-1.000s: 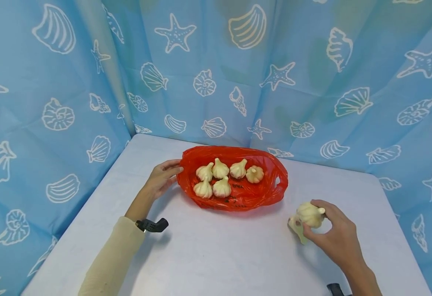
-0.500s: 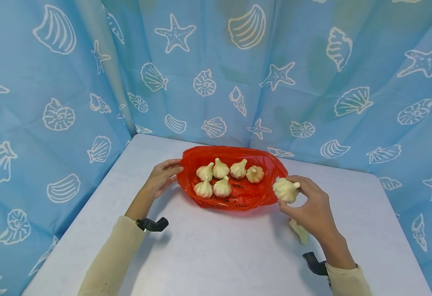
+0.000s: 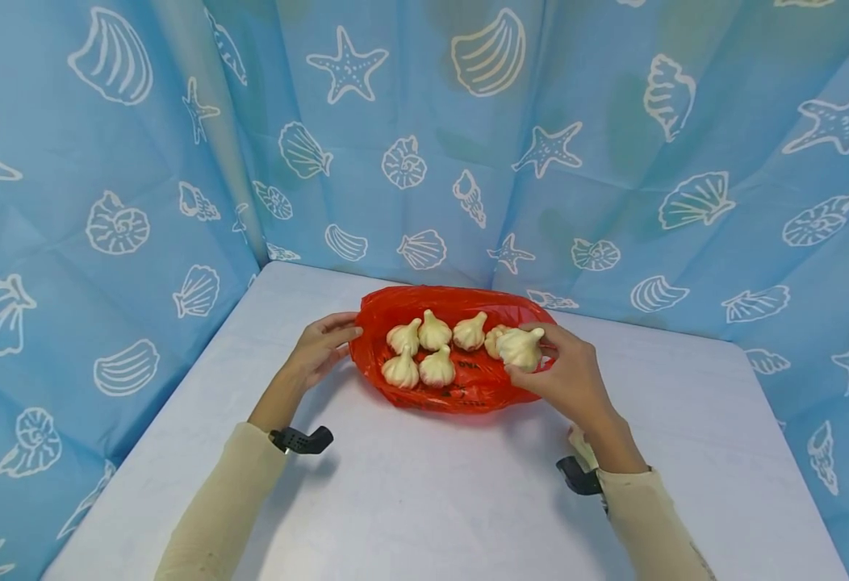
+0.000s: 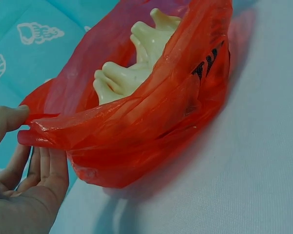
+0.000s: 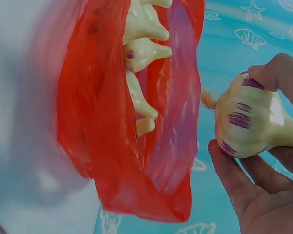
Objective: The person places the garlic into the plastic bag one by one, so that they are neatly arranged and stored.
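Observation:
A red plastic bag [image 3: 446, 296] lies spread with its mouth upward, several whitish garlic bulbs [image 3: 400, 371] inside. At the bag's left end, my left hand [image 3: 314, 351] pinches the rim between thumb and fingers, as the left wrist view shows close up. My right hand [image 3: 571, 371] holds one more garlic bulb [image 5: 246, 117] between thumb and fingertips, over the right end of the bag. Purple streaks and a tuft of roots show on this bulb in the right wrist view. In the head view it partly covers another bulb in the bag.
Another garlic bulb [image 3: 580, 444] lies on the white table [image 3: 424, 500], partly hidden behind my right wrist. Each wrist wears a black camera mount [image 3: 301, 440]. A blue curtain [image 3: 577, 105] with white shells and starfish stands behind the table and along its left.
My right hand has carried the garlic bulb left from the table's right side to above the bag's right end. The left hand keeps its place at the rim.

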### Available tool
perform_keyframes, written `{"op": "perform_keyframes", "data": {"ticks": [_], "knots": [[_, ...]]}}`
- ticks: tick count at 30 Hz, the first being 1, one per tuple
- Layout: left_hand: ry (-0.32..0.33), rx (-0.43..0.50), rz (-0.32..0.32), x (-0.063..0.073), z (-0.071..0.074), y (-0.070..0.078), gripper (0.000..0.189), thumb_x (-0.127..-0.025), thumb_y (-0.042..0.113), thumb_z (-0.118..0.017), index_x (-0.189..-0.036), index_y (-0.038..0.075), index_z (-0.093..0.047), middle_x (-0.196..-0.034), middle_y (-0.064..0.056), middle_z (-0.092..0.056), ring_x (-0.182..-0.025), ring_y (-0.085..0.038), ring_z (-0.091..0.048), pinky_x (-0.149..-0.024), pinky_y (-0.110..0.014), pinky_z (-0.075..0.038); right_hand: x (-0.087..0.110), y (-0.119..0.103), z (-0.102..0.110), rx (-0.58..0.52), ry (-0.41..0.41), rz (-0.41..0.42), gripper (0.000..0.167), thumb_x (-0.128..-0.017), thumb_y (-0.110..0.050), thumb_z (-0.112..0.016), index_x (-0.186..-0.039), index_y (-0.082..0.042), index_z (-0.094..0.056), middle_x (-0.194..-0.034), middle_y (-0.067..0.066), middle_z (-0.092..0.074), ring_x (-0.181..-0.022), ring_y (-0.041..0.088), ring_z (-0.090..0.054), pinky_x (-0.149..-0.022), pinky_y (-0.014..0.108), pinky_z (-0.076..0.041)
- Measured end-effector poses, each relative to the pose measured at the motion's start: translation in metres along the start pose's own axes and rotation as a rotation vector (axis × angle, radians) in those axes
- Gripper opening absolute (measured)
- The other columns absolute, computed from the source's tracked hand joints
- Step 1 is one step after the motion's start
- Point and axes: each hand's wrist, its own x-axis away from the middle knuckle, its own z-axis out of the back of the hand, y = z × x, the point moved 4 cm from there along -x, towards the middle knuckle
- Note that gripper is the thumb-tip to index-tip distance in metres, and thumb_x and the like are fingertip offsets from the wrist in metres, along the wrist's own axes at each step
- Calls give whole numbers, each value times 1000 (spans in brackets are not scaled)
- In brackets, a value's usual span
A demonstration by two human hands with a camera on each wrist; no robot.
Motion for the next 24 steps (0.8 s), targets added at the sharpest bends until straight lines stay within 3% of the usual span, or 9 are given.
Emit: {"op": "perform_keyframes", "data": {"ticks": [11,19,24], "knots": [[2,14,-8,3,1,0,45,-91,13,-70,-132,6,-55,-132,-11,-56,-118,-25,-55,-91,-31,-52,-20,7,-28,47,-56,-44,54,-70,-23,-85,-117,-7,-64,-107,5,-67,-95,23,-62,-76,42,-58],[10,21,-3,4,1,0,45,-90,13,-71,-132,7,-56,-132,-11,-56,-119,-25,-55,-91,-31,-52,-21,18,-50,106,-121,-148,66,-67,-27,-86,-124,-6,-60,-115,8,-66,-102,28,-60,-77,46,-58],[11,21,-7,3,3,0,45,-90,14,-71,-132,7,-56,-132,-11,-56,-119,-26,-55,-91,-31,-52,-21,23,-61,122,-134,-169,67,-68,-27,-86,-125,-5,-60,-116,10,-66,-104,29,-59,-79,47,-57]]}}
